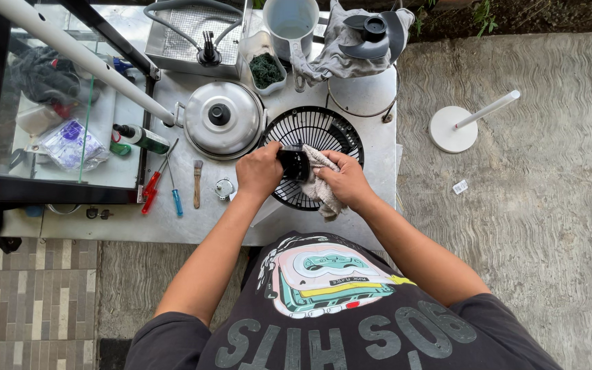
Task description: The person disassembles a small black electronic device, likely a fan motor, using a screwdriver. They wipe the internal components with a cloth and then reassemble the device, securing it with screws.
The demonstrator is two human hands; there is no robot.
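Fingers: your left hand (pixel 258 171) is clenched around the black hub (pixel 294 164) at the middle of the fan grille (pixel 313 130); your right hand (pixel 346 181) grips a pale rag (pixel 320 185) and presses it against the hub's right side.
Grille: it lies flat on the metal table (pixel 371 96), just right of the steel pot lid (pixel 222 118) and partly over the near edge.
Nearby, left: a red screwdriver (pixel 152 186), a blue screwdriver (pixel 175 195) and a small brush (pixel 197 183) lie near your left wrist; a green bottle (pixel 144 137) lies farther left.
Nearby, far: a grey cloth (pixel 337 55) with a fan blade (pixel 373 34) on it, a white jug (pixel 290 24) and a tub of dark green stuff (pixel 265 68).
Risk, slip: I judge the grille could slide off the near edge if you push hard toward yourself.
Risk, snag: rag threads may catch in the thin ribs.
Risk, knock: your left elbow could sweep the screwdrivers off.
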